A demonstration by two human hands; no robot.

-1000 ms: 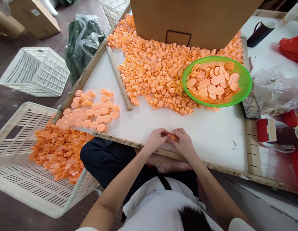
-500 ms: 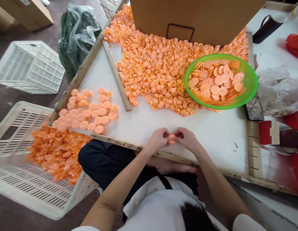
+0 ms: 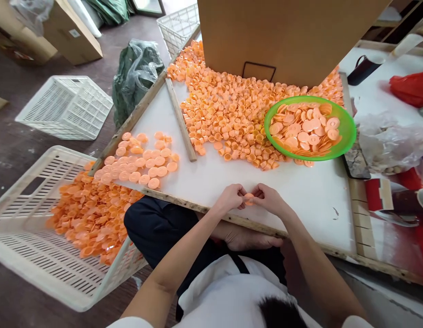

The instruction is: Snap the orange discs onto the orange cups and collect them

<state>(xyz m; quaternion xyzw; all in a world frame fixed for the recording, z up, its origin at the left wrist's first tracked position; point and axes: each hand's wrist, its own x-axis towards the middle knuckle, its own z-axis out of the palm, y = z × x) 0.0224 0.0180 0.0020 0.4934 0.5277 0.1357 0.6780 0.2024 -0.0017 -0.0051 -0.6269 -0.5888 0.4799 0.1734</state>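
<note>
The person's left hand (image 3: 231,197) and right hand (image 3: 270,199) meet at the near edge of the white counter (image 3: 300,191). Both sets of fingers are closed around a small orange cap (image 3: 248,197), pinched between the fingertips of the two hands. The cap sits just above the counter's wooden front edge, with bare white surface around it.

Farther back, a wide heap of small orange cups (image 3: 228,114) spreads across the counter, up to the foot of a large cardboard box (image 3: 283,36). A green bowl (image 3: 348,132) rests on the right edge of that heap and holds flat orange discs (image 3: 305,127). A loose wooden slat (image 3: 180,119) lies slantwise to the left of the heap. Beyond it, at the counter's left corner, is a cluster of round orange lids (image 3: 143,159), lying flat and close together.

Below that corner, a white slatted crate (image 3: 13,200) on the floor holds a mass of orange pieces (image 3: 91,214). Another white basket (image 3: 66,107) stands upside down farther off, near a dark green plastic bag (image 3: 136,73).
</note>
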